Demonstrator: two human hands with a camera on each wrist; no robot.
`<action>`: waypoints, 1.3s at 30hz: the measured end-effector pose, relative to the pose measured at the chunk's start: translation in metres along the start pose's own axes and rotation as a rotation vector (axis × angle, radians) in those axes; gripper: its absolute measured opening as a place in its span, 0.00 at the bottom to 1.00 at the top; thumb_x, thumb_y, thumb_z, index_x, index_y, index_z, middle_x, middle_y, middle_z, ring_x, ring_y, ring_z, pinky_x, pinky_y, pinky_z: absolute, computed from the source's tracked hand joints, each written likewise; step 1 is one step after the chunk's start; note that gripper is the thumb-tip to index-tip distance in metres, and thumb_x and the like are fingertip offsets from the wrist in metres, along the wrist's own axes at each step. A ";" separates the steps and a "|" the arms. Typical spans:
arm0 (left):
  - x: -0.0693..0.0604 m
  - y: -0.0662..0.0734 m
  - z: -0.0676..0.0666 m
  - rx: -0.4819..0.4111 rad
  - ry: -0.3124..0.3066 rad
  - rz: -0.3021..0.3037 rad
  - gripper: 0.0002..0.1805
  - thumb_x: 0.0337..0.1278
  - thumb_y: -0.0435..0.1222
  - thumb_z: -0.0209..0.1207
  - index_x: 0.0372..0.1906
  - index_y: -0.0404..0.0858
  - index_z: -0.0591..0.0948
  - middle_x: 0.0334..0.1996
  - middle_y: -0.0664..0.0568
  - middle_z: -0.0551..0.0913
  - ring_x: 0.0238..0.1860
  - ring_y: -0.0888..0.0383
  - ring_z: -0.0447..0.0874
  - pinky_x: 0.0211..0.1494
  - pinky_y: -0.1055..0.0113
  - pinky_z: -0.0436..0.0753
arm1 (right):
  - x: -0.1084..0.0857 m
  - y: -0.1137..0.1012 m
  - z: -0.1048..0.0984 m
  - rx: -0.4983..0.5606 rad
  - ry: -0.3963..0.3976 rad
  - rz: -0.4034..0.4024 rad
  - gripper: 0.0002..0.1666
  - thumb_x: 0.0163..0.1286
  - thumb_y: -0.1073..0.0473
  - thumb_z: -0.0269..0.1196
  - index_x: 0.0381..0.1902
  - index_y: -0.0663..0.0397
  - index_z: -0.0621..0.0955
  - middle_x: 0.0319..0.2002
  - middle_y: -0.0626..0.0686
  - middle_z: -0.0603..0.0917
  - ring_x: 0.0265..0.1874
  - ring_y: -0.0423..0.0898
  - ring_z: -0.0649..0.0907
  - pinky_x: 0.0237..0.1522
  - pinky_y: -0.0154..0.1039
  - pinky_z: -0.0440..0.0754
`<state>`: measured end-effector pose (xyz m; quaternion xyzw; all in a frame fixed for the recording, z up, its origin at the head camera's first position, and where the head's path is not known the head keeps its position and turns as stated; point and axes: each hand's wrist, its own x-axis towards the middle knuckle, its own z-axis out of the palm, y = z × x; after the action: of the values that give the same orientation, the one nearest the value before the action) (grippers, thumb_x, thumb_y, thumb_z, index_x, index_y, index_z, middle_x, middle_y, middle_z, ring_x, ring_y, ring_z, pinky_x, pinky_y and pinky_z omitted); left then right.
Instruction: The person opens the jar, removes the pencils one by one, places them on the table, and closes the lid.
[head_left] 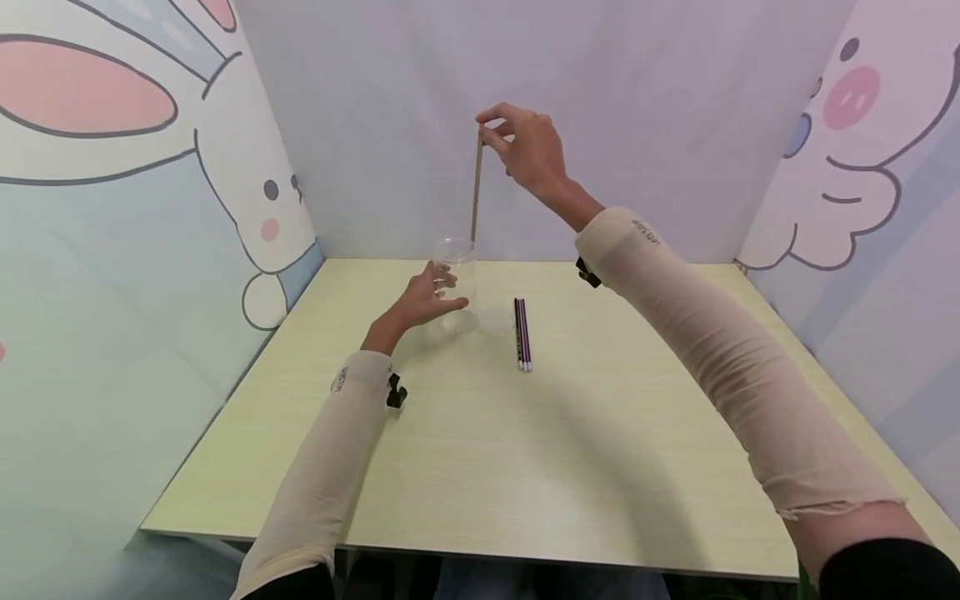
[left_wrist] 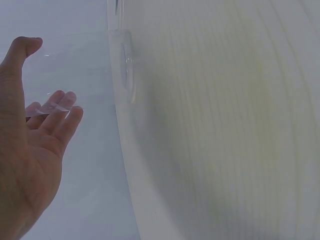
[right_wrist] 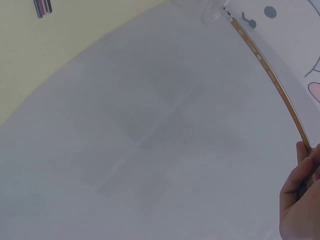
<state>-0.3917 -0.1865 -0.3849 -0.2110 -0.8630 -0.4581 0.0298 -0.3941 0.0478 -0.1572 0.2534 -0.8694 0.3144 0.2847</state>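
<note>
A tall clear plastic cup (head_left: pixel 465 279) stands upright near the back of the table. My left hand (head_left: pixel 423 298) holds it from the left, thumb in front and fingers behind; in the left wrist view the fingers show partly through the clear cup wall (left_wrist: pixel 80 65). High above the cup, my right hand (head_left: pixel 528 150) pinches the upper end of a gold-coloured pencil (head_left: pixel 477 187). That pencil (right_wrist: pixel 270 72) hangs nearly vertical, its silver-and-white end down at the right side of the cup's rim. Whether this end is inside the rim or just behind it, I cannot tell.
Dark purple pencils (head_left: pixel 522 333) lie side by side on the pale wooden table (head_left: pixel 480 450), right of the cup. Between them and the cup is a clear round disc (head_left: pixel 496 322). A plain backdrop (head_left: pixel 375 125) rises behind the table, with cartoon-printed panels at both sides.
</note>
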 end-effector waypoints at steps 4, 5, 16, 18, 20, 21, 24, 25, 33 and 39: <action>-0.001 0.001 -0.002 0.021 0.008 -0.003 0.44 0.61 0.43 0.73 0.72 0.32 0.60 0.67 0.35 0.75 0.73 0.42 0.72 0.73 0.53 0.75 | 0.001 0.004 -0.009 -0.013 0.012 0.005 0.18 0.81 0.46 0.59 0.63 0.36 0.84 0.53 0.44 0.90 0.19 0.41 0.81 0.27 0.32 0.79; -0.001 0.001 -0.003 0.020 0.009 -0.003 0.44 0.61 0.42 0.73 0.72 0.32 0.60 0.67 0.35 0.74 0.73 0.42 0.72 0.73 0.53 0.75 | 0.001 0.006 -0.010 -0.013 0.013 0.007 0.18 0.81 0.46 0.59 0.63 0.36 0.84 0.53 0.44 0.90 0.20 0.42 0.81 0.27 0.33 0.78; -0.003 -0.003 -0.004 0.008 0.003 -0.013 0.44 0.62 0.42 0.72 0.72 0.32 0.59 0.67 0.36 0.74 0.74 0.42 0.71 0.74 0.53 0.74 | -0.021 0.043 -0.003 -0.036 -0.044 -0.005 0.19 0.81 0.49 0.60 0.64 0.41 0.84 0.52 0.50 0.90 0.20 0.45 0.82 0.24 0.36 0.77; -0.003 -0.003 -0.004 0.007 0.002 -0.012 0.44 0.62 0.42 0.72 0.72 0.32 0.59 0.68 0.36 0.73 0.74 0.42 0.70 0.74 0.53 0.74 | -0.027 0.052 0.000 -0.046 -0.059 0.001 0.19 0.81 0.50 0.60 0.64 0.42 0.84 0.52 0.50 0.90 0.21 0.45 0.82 0.24 0.36 0.77; -0.004 -0.003 -0.005 0.003 -0.001 -0.012 0.44 0.62 0.42 0.72 0.72 0.32 0.59 0.68 0.35 0.73 0.74 0.42 0.70 0.75 0.53 0.74 | -0.032 0.061 0.004 -0.055 -0.074 0.012 0.19 0.81 0.50 0.60 0.64 0.43 0.84 0.51 0.51 0.90 0.21 0.46 0.83 0.24 0.36 0.78; -0.004 -0.003 -0.006 0.003 -0.002 -0.011 0.43 0.62 0.42 0.72 0.72 0.32 0.59 0.68 0.34 0.72 0.74 0.42 0.70 0.75 0.52 0.73 | -0.035 0.065 0.005 -0.059 -0.082 0.017 0.19 0.81 0.50 0.60 0.64 0.43 0.84 0.51 0.51 0.90 0.22 0.47 0.84 0.24 0.36 0.78; -0.005 -0.003 -0.007 -0.001 -0.006 -0.008 0.43 0.63 0.42 0.71 0.73 0.32 0.59 0.69 0.32 0.72 0.74 0.41 0.69 0.75 0.52 0.73 | -0.042 0.077 0.010 -0.068 -0.102 0.030 0.19 0.81 0.50 0.60 0.64 0.45 0.84 0.50 0.52 0.91 0.23 0.50 0.86 0.24 0.37 0.78; -0.005 -0.002 -0.007 0.000 -0.006 -0.008 0.43 0.63 0.42 0.71 0.73 0.31 0.59 0.69 0.32 0.72 0.74 0.41 0.69 0.75 0.51 0.73 | -0.045 0.080 0.012 -0.071 -0.108 0.032 0.19 0.81 0.50 0.60 0.64 0.45 0.84 0.50 0.52 0.91 0.23 0.51 0.86 0.24 0.37 0.78; -0.007 0.002 -0.009 0.009 0.002 -0.008 0.43 0.62 0.43 0.72 0.72 0.32 0.60 0.68 0.34 0.73 0.74 0.41 0.70 0.74 0.52 0.74 | -0.068 0.104 0.032 -0.073 -0.130 0.043 0.18 0.80 0.51 0.61 0.62 0.47 0.86 0.47 0.53 0.91 0.21 0.49 0.85 0.19 0.39 0.74; -0.006 0.001 -0.009 0.010 0.003 0.000 0.44 0.61 0.43 0.72 0.72 0.32 0.60 0.68 0.34 0.74 0.73 0.41 0.70 0.74 0.50 0.74 | -0.088 0.120 0.052 -0.040 -0.165 0.083 0.17 0.80 0.52 0.62 0.61 0.49 0.86 0.46 0.55 0.91 0.21 0.49 0.86 0.18 0.36 0.74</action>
<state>-0.3874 -0.1953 -0.3799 -0.2102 -0.8652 -0.4540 0.0321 -0.4238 0.1158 -0.2961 0.2365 -0.9056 0.2868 0.2040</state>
